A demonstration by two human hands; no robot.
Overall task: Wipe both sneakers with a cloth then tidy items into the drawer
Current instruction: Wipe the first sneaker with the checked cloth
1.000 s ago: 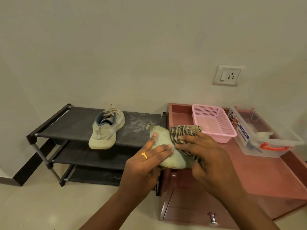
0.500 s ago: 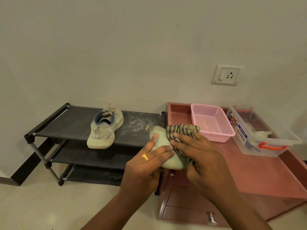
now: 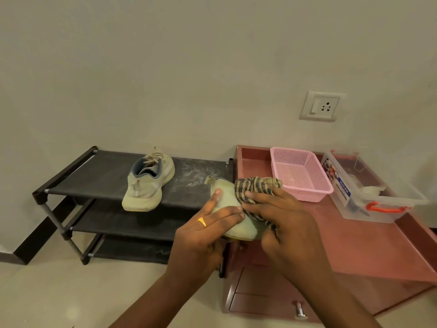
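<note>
My left hand (image 3: 201, 235) holds a pale green sneaker (image 3: 233, 209) in the air between the shoe rack and the cabinet, fingers laid over its side. My right hand (image 3: 283, 223) grips a striped brown cloth (image 3: 255, 188) and presses it against that sneaker's right side. The other pale green sneaker (image 3: 147, 183) stands on the top shelf of the black shoe rack (image 3: 94, 176), heel toward me. A drawer front with a metal knob (image 3: 299, 310) shows low on the pink cabinet and looks closed.
A pink mesh basket (image 3: 301, 175) sits on the pink cabinet top (image 3: 369, 247). To its right stands a clear plastic box (image 3: 376, 195) with an orange latch. White dust marks the rack's top shelf. A wall socket (image 3: 321, 106) is above.
My right hand has slid the cloth a little leftward along the held sneaker. My left hand keeps its hold, and the view has shifted slightly.
</note>
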